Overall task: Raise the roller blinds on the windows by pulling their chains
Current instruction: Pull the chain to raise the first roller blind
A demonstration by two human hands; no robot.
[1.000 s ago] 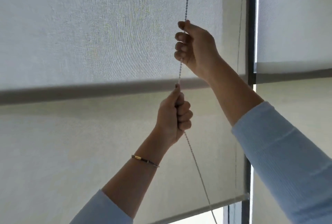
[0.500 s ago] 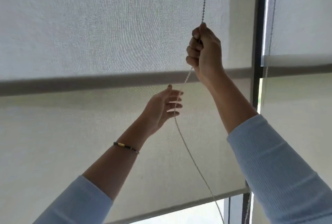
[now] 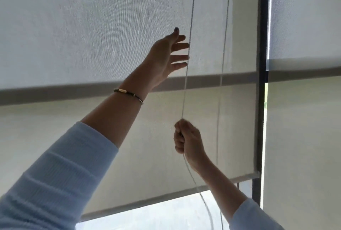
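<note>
No words or labels can be read anywhere.

The chain (image 3: 186, 82) is thin and pale, made of tiny beads, but it is blurry. It runs down from the top, passes just past the fingertips of the left hand (image 3: 166, 58), and goes into the right hand (image 3: 188, 141). Below the right hand it hangs loose and curves down. A second thin strand (image 3: 222, 63) of the chain hangs to the right of both hands.

The right hand is shut tight in a fist around the chain. It is lower than the left hand.

The left hand is up high with its fingers spread wide and holds nothing. Its fingertips are right beside the chain; I cannot tell if they touch it. A thin dark bracelet (image 3: 128, 94) with a gold bit sits on the left wrist. Both arms wear light blue sleeves (image 3: 60, 165).

The roller blind (image 3: 92, 26) is behind both hands. It is whitish cloth with a fine weave. A grey bar (image 3: 55, 93) crosses behind the left wrist. The bottom bar (image 3: 147, 204) of the blind is below the right hand, and bright window glass (image 3: 156, 218) shows under it.

To the right of both hands is a dark window post (image 3: 263, 82), then another blind (image 3: 304, 17).
</note>
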